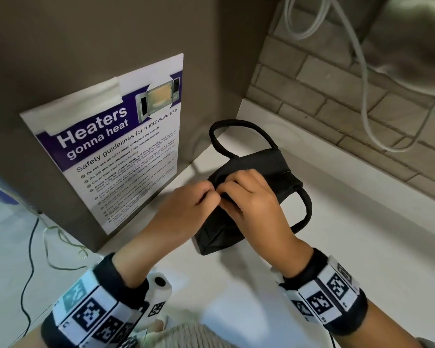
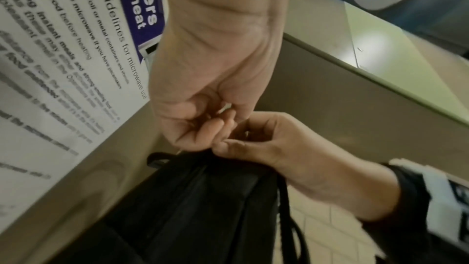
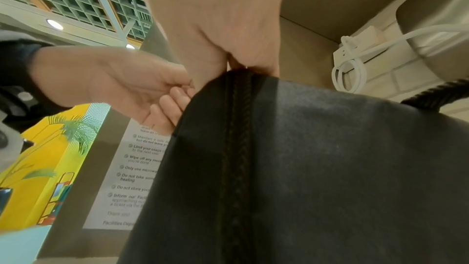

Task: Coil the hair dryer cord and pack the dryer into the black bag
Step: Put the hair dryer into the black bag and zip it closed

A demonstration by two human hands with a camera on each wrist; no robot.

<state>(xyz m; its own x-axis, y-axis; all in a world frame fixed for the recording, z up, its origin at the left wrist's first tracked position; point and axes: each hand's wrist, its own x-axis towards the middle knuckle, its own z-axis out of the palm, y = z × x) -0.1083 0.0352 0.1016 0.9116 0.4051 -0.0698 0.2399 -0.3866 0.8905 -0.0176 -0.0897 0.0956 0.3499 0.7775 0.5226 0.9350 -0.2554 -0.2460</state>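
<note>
Both grips meet at the near end of the black bag (image 1: 249,169) on the table (image 1: 337,247): your right hand (image 1: 251,194) pinches the zipper end, left hand (image 1: 186,209) curled beside it. Zipper line runs away from you.

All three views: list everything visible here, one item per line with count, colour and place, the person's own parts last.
black bag: one, black, on the counter, two loop handles, zip line closed along the top
counter: one, white, under the bag
microwave safety poster: one, white and purple, taped to the grey panel left of the bag
white cables: several, white, hanging against the brick wall at the back
hair dryer: not visible
wrist bands: two, black with white marker tags
left hand: pinches the bag's near end
right hand: pinches the same end
</note>
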